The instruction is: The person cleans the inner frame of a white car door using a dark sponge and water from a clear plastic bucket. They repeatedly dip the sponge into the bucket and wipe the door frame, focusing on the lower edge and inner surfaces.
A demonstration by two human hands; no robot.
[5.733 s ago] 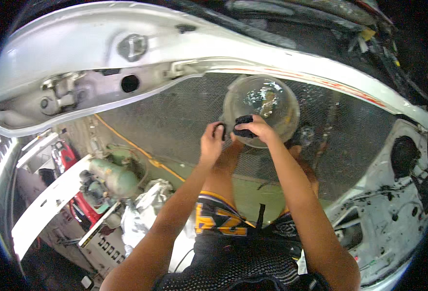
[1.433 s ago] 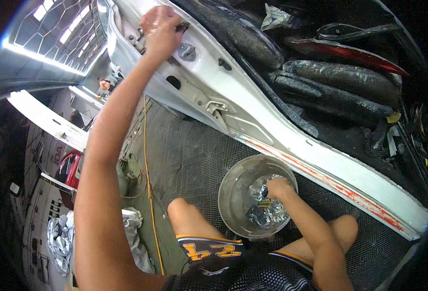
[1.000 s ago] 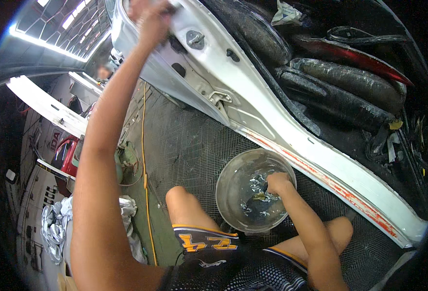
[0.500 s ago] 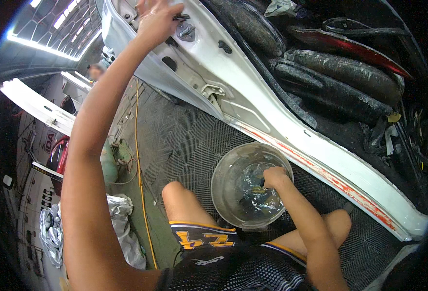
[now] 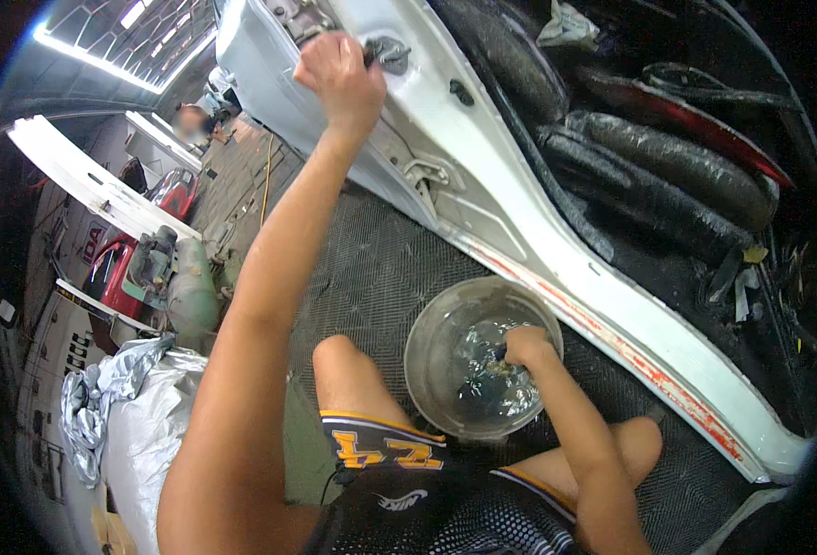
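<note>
One bucket (image 5: 429,356) stands beside the white sill (image 5: 612,301) — right hand (image 5: 527,346) within.

A green tank (image 5: 189,296) has a dark motor (image 5: 154,254) just at its left. In front of the tank, toward the wearer, spreads a crumpled silver sheet (image 5: 149,416). Left of the tank is a red object (image 5: 111,273), hard to identify, and a long white panel (image 5: 94,176) slants from beside the tank up to its upper left. Well beyond the tank are a yellow hose (image 5: 268,180) and another person (image 5: 194,122), blurred. Far right of the tank lie dark, dusty curved pieces (image 5: 668,166), a long red strip (image 5: 742,148) and a small yellow scrap (image 5: 755,253).
</note>
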